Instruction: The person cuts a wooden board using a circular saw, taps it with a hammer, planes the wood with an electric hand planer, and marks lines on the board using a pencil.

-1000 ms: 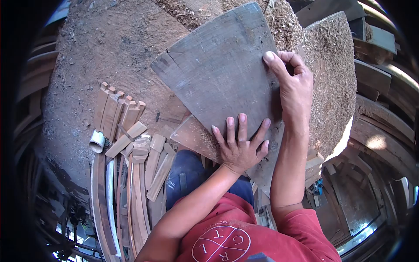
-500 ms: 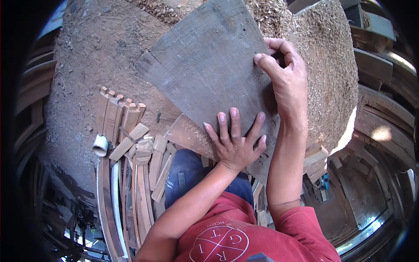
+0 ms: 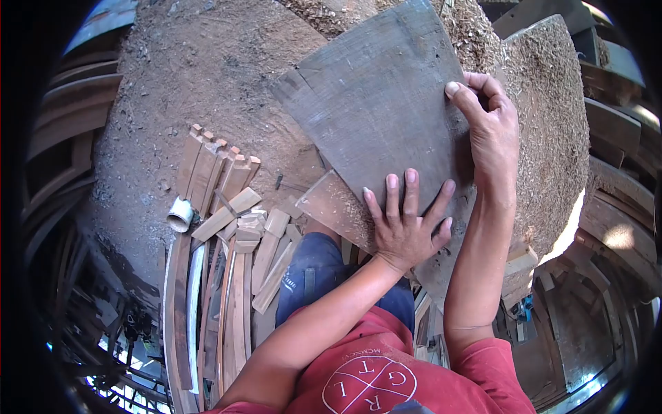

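I watch through one head-worn camera, set above and facing forward and steeply down over a red shirt [image 3: 372, 376], which fills the near edge close under the lens. The left hand [image 3: 408, 240] and right hand [image 3: 495, 134] lie farther out, within arm's reach, from the middle toward the right. Beyond them my view takes in the ground [image 3: 207, 83] to the far left. It is very wide: boards [image 3: 79, 96] at the sides look bent, and darkness rounds the corners.

Scuffed and grey, the fan-shaped wooden board [image 3: 386, 103] slants over the brown plank [image 3: 323, 199], its left corner showing!
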